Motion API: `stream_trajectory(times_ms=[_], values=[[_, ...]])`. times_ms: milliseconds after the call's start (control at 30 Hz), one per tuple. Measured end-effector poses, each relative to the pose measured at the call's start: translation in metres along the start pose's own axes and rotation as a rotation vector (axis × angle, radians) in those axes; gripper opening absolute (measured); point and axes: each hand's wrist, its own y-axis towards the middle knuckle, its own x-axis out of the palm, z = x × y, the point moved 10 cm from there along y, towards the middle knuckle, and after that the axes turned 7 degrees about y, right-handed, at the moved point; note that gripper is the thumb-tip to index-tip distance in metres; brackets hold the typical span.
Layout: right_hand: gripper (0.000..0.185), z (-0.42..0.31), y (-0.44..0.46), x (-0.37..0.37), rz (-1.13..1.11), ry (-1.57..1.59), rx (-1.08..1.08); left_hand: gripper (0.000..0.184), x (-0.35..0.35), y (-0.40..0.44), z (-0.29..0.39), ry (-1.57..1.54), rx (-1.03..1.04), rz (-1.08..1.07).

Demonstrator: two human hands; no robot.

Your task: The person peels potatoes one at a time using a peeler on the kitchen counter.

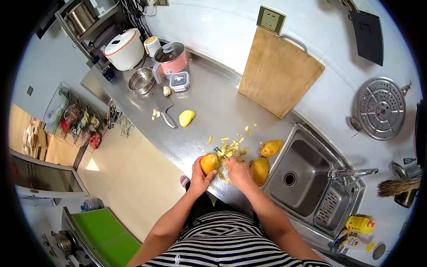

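My left hand [201, 177] is wrapped round a yellow-skinned potato [209, 163] over the counter's front edge. Close to its right, my right hand [238, 171] is closed on a peeler [217, 150], most of which is hidden by the fingers and the peelings. A loose heap of potato peelings [230, 148] lies on the counter just beyond both hands. Two unpeeled potatoes, one larger [260, 171] and one smaller [271, 148], rest between my right hand and the sink. Farther left sits a pale peeled potato [187, 118].
A knife [168, 119] and garlic [155, 114] lie left of the peeled potato. Behind are a steel bowl [142, 81], a lidded container [179, 82], a pink pot [172, 60] and a rice cooker [122, 50]. A cutting board [280, 71] leans on the wall; right is the sink [299, 153].
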Motion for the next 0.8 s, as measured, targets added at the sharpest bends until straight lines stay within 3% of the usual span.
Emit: stream_trajectory(times_ms=[267, 400, 500, 533, 600, 667, 733, 767, 800], values=[[0.030, -0.014, 0.008, 0.022, 0.024, -0.016, -0.100, 0.072, -0.005, 0.003, 0.005, 0.072, -0.010, 0.005], [0.029, -0.003, 0.027, -0.014, 0.169, -0.080, -0.057, 0.070, -0.003, 0.001, 0.019, 0.161, 0.060, -0.058], [0.030, -0.014, 0.014, -0.034, 0.220, 0.009, -0.129, 0.071, 0.001, 0.004, -0.011, -0.047, 0.006, -0.009], [0.030, 0.002, 0.018, -0.024, 0.217, 0.008, -0.128, 0.071, -0.001, 0.002, -0.011, -0.047, 0.002, -0.010], [0.030, 0.039, 0.040, 0.018, 0.000, -0.180, -0.124, 0.071, -0.009, 0.008, 0.006, 0.064, 0.131, -0.010], [0.031, 0.016, 0.022, -0.006, 0.033, -0.097, -0.057, 0.074, -0.010, 0.014, -0.005, 0.093, 0.057, -0.062], [0.031, 0.027, 0.011, -0.003, 0.037, -0.019, 0.029, 0.066, -0.004, 0.012, -0.023, -0.291, -0.152, -0.154], [0.032, 0.030, 0.015, 0.002, 0.081, 0.071, -0.060, 0.070, 0.005, 0.004, -0.026, -0.576, -0.263, -0.230], [0.033, 0.027, 0.017, 0.001, 0.129, 0.161, -0.153, 0.070, -0.002, 0.003, -0.013, -0.574, -0.260, -0.229]])
